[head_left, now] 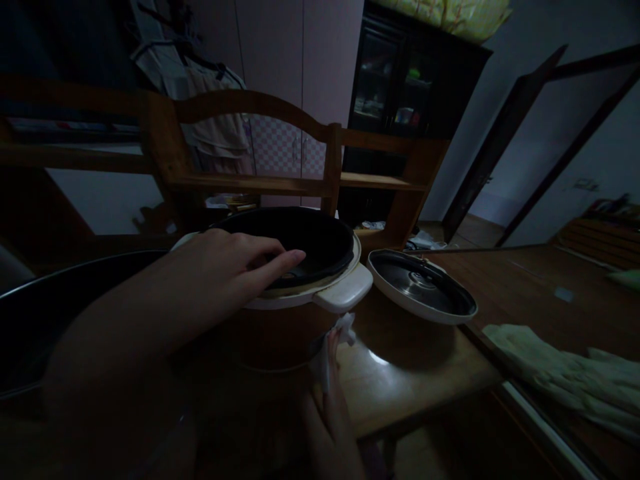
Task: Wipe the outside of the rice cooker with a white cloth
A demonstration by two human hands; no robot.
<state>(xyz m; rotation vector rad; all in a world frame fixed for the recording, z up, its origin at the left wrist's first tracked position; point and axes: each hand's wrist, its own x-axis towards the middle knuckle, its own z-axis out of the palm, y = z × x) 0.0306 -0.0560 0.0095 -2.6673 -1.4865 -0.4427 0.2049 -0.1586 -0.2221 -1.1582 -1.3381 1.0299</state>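
Observation:
A rice cooker (280,333) with a brown body, pale rim and dark inner pot stands uncovered on a wooden table. My left hand (220,263) is closed over its near left rim, thumb and bent index finger showing; the other fingertips are hidden. Below the cooker's white side handle (345,290), my right hand (330,407) grips a crumpled white tissue or thin cloth (345,328). It presses this against the cooker's right side. A round lid (417,283) lies inner side up to the right of the cooker.
A large dark basin or pan (75,287) sits at the left. The wooden table (415,390) ends at the front right, beside a wooden surface carrying pale green cloth (565,367). Behind the cooker stands a wooden rack (260,181). The room is dim.

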